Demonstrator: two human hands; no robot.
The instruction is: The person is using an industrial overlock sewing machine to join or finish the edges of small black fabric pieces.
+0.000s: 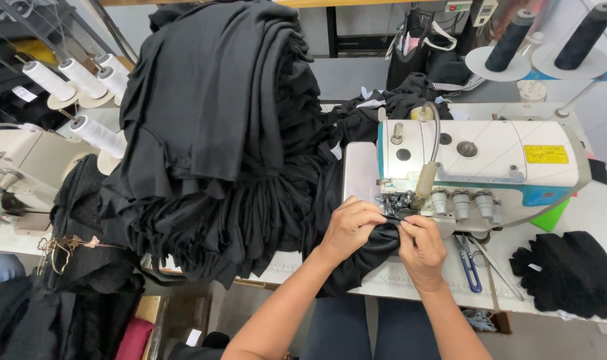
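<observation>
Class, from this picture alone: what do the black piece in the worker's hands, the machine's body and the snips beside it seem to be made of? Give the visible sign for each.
Black piece: soft matte knit cloth, probably; it bunches and folds under the left hand and right hand.
Machine body: smooth cream casing, glossy; painted metal or plastic, unclear.
Snips: blue handles, likely plastic; blades look like bare metal.

from my feed the scene is bright and evenly lit, with soft light that seems to come from overhead. the white sewing machine is nearly blown out on its top. the black fabric pile loses fold detail in the dark. shadows are faint, soft under my left hand and right hand. the wide lens bends the edges, and the thread cones lean outward. focus holds sharp throughout.
</observation>
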